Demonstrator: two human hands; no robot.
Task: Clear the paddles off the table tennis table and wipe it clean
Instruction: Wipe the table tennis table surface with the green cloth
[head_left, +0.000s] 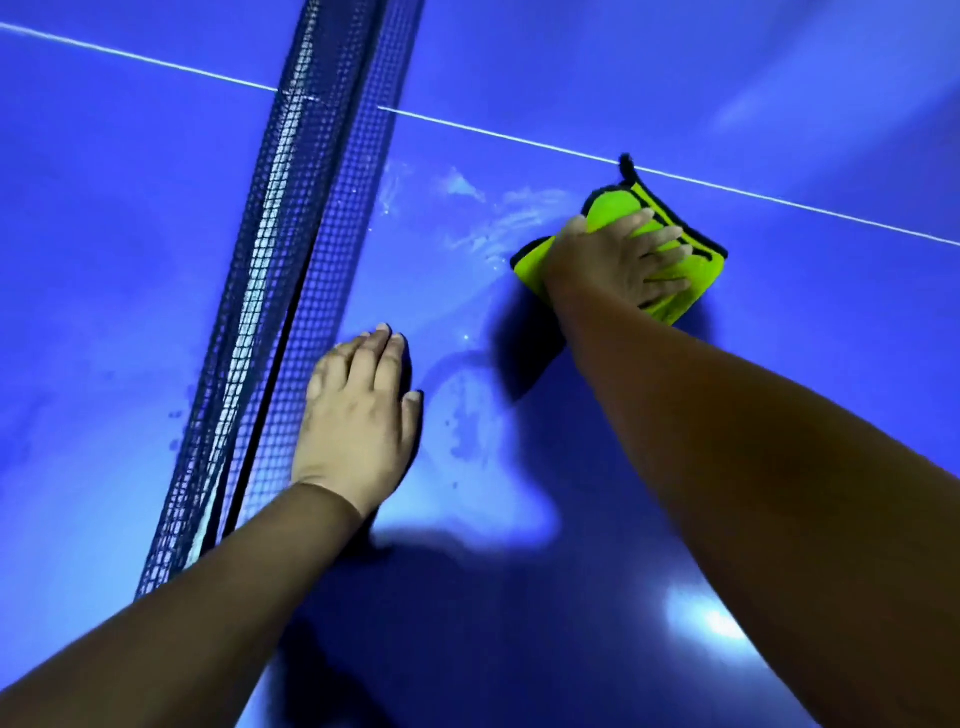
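The counter (831, 312), a blue table tennis top, is filling the whole view, and it is showing pale wet streaks (483, 228) between the net (291, 260) and the cloth (610, 208). The yellow-green cloth, edged in black, is lying folded on the counter well to the right of the net, just below the white line (519, 140), with its black loop reaching that line. The right grip (608, 265) is pressing down flat on the cloth, fingers straight and spread wide, curling round nothing. The left grip (358, 415) is resting palm-down on the bare counter just beside the net, fingers straight and close together, holding nothing. Both forearms are casting dark shadows on the wet surface.
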